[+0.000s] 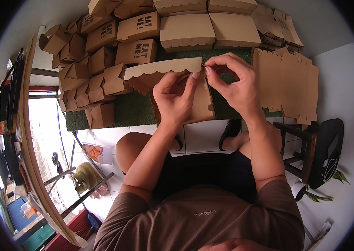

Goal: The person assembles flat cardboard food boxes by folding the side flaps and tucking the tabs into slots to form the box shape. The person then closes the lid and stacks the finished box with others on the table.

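Note:
A brown cardboard box [204,100] with a scalloped lid flap stands partly folded at the near edge of the green turf-covered table [133,111]. Its lid is raised, and the scalloped edge faces left and toward me. My left hand [173,96] pinches the lid at its front right corner, thumb and fingers closed on the card. At that same corner, the thumb and forefinger of my right hand [237,85] are pressed together on the card edge. My hands partly hide the inside of the box.
Finished scalloped boxes [187,31] stand at the back, beside printed boxes [137,27]. Small folded cartons [74,77] crowd the left. Flat cardboard blanks [287,83] lie at the right, with a stack of more blanks [273,27] behind. A dark stool [298,138] holds a black bag [327,150].

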Demonstrator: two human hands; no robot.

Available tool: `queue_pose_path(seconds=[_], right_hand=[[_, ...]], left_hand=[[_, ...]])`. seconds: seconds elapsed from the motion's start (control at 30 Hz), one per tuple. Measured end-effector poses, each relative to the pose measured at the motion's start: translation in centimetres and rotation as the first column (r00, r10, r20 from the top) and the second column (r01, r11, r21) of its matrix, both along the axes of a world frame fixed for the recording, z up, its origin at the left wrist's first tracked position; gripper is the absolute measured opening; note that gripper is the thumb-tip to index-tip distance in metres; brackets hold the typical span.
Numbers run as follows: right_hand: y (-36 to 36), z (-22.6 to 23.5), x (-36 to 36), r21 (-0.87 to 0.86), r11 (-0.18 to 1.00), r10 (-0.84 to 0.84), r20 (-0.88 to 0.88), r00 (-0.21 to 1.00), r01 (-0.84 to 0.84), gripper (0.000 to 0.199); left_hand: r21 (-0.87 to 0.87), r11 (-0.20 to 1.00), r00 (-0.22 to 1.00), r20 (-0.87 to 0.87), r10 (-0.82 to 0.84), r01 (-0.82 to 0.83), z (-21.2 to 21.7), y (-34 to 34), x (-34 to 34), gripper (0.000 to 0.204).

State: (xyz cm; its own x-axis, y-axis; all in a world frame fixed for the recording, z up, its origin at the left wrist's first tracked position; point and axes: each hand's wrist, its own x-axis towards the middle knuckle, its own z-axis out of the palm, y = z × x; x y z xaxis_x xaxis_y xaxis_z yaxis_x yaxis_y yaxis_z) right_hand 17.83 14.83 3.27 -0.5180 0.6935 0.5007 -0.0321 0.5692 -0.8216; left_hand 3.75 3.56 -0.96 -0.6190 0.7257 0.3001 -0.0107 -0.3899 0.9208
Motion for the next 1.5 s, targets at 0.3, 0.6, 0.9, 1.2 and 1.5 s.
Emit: queue_pose_path(seconds=[0.3, 0.6, 0.9, 1.2, 1.5], right_hand=[[0.2, -0.1, 0.1, 0.027, 1.000, 0.011, -0.010, 1.000, -0.010, 0.014], [-0.3, -0.4, -0.1, -0.072, 0.997, -0.026, -0.008, 1.000, 0.025, 0.017], [0.3, -0.4, 0.1, 0.017, 1.000, 0.004, -0.011, 1.000, -0.003, 0.017], [0.0, -0.2, 0.0, 0.108, 0.994, -0.007, 0.014, 1.000, 0.006, 0.016], [-0.5, 0.0, 0.0, 0.069, 0.997, 0.022, 0.021, 1.000, -0.024, 0.016]], left_hand=[[-0.068, 0.997, 0.996, -0.084, -0.026, 0.021, 0.0, -0.1, -0.7, 0.028], [-0.015, 0.999, 0.998, -0.036, -0.047, 0.047, 0.2, 0.1, -0.7, 0.028], [-0.024, 0.999, 0.998, -0.055, 0.026, -0.027, 0.7, 0.1, -0.3, 0.017], [-0.069, 0.991, 0.945, -0.315, 0.091, -0.118, 0.0, -0.1, -0.9, 0.025], [-0.098, 0.978, 0.895, -0.428, 0.124, -0.182, -0.4, 0.2, -0.9, 0.025]])
